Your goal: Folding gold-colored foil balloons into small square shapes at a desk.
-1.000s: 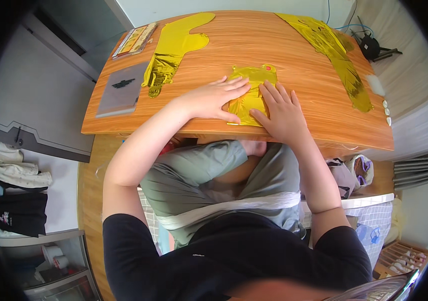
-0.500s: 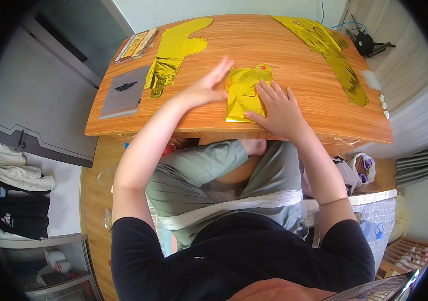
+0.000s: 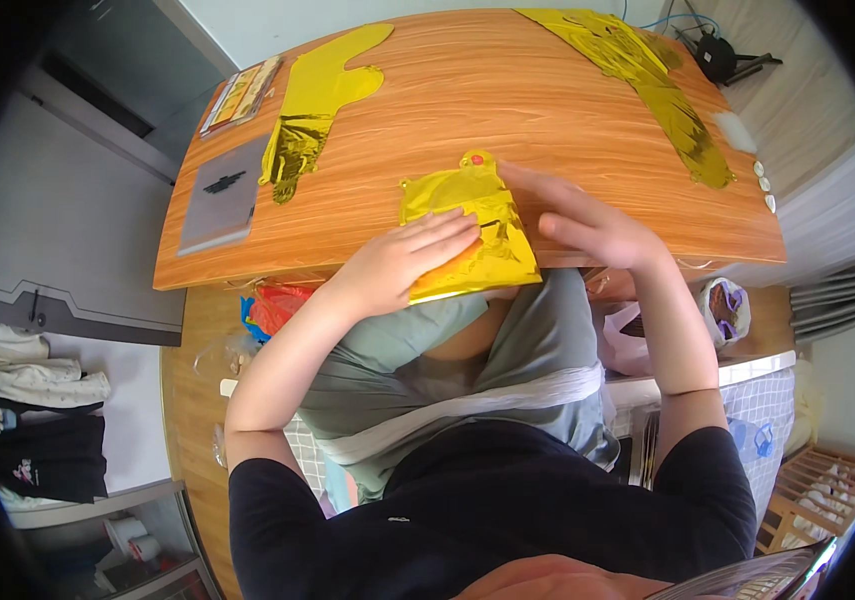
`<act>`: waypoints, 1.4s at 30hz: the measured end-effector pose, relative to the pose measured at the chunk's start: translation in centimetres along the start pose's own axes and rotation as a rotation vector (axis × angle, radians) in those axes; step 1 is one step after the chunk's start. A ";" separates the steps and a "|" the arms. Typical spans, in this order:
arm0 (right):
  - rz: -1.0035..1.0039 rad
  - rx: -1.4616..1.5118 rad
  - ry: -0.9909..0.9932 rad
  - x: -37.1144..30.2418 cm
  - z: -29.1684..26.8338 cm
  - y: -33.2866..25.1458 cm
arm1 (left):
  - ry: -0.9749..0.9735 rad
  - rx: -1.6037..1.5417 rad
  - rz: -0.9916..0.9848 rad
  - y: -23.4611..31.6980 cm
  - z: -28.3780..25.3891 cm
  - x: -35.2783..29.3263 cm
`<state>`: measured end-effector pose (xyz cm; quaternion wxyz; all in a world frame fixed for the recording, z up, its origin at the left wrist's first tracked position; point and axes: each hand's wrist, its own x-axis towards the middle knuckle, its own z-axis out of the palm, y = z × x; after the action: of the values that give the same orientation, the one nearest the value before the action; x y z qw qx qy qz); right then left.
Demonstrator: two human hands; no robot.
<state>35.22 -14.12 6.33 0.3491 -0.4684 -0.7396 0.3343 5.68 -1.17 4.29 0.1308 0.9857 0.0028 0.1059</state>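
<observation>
A folded gold foil balloon (image 3: 492, 265), flat and with a small red spot on its top tab, lies at the front of the wooden desk (image 3: 427, 110). Its near edge juts past the desk's front edge. My left hand (image 3: 417, 250) rests flat on the balloon's left half, fingers stretched out. Just right of the balloon, my right hand (image 3: 597, 225) is raised with its fingers apart and nothing in it. One fingertip comes near the top right corner of the foil; whether it touches, I cannot tell.
Flat gold foil balloons lie at the desk's back left (image 3: 332, 75) and back right (image 3: 637, 75). A clear plastic sleeve (image 3: 219, 200) and printed booklets (image 3: 239, 95) are along the left side. At the right stand a black router (image 3: 715, 58) and small white oval pieces (image 3: 763, 184).
The folded balloon has slid nearer to me and turned slightly, now overhanging the edge. My left hand has come down onto it; my right hand has lifted off to the right.
</observation>
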 end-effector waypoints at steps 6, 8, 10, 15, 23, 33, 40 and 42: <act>-0.028 -0.157 0.086 1.3 0.5 -1.5 | 0.351 -0.861 -0.238 -0.4 -1.1 -0.2; 0.191 0.121 0.161 2.4 0.7 -0.7 | 0.476 -1.023 -0.408 -0.4 -2.0 1.0; 0.208 0.319 0.206 4.5 0.8 -1.8 | 0.588 -1.217 -0.637 -0.7 -4.3 2.0; 0.269 0.005 0.237 7.9 -0.4 2.2 | 0.347 -0.371 -0.915 -5.9 -5.6 3.0; 0.384 -0.299 0.150 10.2 -3.0 3.7 | 0.193 0.094 -0.240 -8.9 -3.1 7.6; 0.391 -0.072 0.200 15.0 -2.5 7.0 | 0.034 -0.011 -0.229 -10.0 -0.7 7.4; 0.510 -0.068 0.117 15.9 -3.0 5.9 | 0.108 -0.110 -0.208 -10.0 -0.7 7.3; 0.471 -0.179 0.115 16.0 -2.9 5.8 | 0.100 -0.133 -0.219 -9.9 -0.9 7.4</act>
<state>35.23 3.19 6.36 0.2603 -0.6750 -0.6156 0.3125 12.93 8.86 4.13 0.2063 0.9622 0.1098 0.1400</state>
